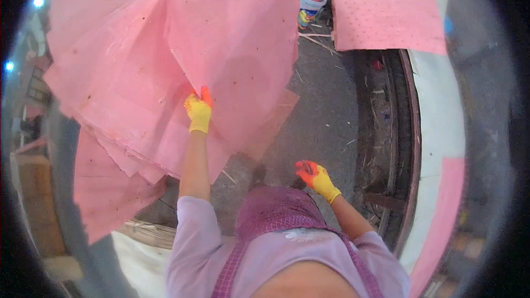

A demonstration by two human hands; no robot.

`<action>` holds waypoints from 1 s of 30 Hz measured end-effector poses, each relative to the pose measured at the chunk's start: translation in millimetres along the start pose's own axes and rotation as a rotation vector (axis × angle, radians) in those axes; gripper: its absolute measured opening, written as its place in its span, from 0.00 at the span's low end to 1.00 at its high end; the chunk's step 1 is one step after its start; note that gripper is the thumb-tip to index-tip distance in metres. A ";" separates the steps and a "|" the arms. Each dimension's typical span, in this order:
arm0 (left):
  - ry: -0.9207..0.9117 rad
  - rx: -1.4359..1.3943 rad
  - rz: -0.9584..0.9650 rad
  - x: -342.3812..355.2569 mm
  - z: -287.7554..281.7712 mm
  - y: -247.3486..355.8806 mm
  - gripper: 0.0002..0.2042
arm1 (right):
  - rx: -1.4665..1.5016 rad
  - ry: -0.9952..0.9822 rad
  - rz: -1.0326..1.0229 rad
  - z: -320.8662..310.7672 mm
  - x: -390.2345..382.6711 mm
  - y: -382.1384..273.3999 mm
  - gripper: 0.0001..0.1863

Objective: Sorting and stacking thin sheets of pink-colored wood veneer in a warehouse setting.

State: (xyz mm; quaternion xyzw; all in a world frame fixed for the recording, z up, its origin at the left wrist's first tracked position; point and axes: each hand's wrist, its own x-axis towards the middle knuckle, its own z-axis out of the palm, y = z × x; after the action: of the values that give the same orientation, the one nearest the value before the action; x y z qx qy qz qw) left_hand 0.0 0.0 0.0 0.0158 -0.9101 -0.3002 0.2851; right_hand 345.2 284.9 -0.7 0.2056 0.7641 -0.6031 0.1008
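pink pile [110, 85]: thin sheets, fanned, ragged-edged, dark-flecked; far side cut off by the rim of view, support hidden beneath.
floor [326, 116]: grey, rough, littered with pale splinters.
top sheet [243, 27]: smooth, creased, over the pile's right side, one edge running down to my left hand.
white ledge [436, 88]: long, along the floor's right side.
dotted pink sheet [386, 14]: across the ledge's far end; holes or marks, i cannot tell.
apron [276, 212]: mine, purple, checked.
bucket [313, 1]: round, white-rimmed, far side of the floor; contents unclear.
left hand [199, 111]: yellow-orange glove, fingers clamped on the top sheet's edge.
right hand [318, 179]: matching glove, over the floor, fingers curled; whether around anything, i cannot tell.
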 end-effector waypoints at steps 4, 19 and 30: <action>0.163 -0.035 0.163 -39.7 -3.8 41.5 0.15 | -0.026 -0.036 0.028 -9.6 -10.4 3.0 0.19; -0.181 -0.215 0.100 -162.7 40.1 302.7 0.16 | 0.565 -0.142 -0.331 -86.9 148.8 -27.3 0.29; -0.348 -0.312 0.458 -262.7 54.4 395.3 0.17 | 1.549 -0.136 -0.097 -139.2 145.9 128.3 0.24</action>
State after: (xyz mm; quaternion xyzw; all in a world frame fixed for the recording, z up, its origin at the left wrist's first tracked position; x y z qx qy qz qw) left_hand 247.4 405.6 49.9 -0.2848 -0.8680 -0.3625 0.1844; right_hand 283.6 471.1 -137.2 0.1463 0.1253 -0.9799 -0.0512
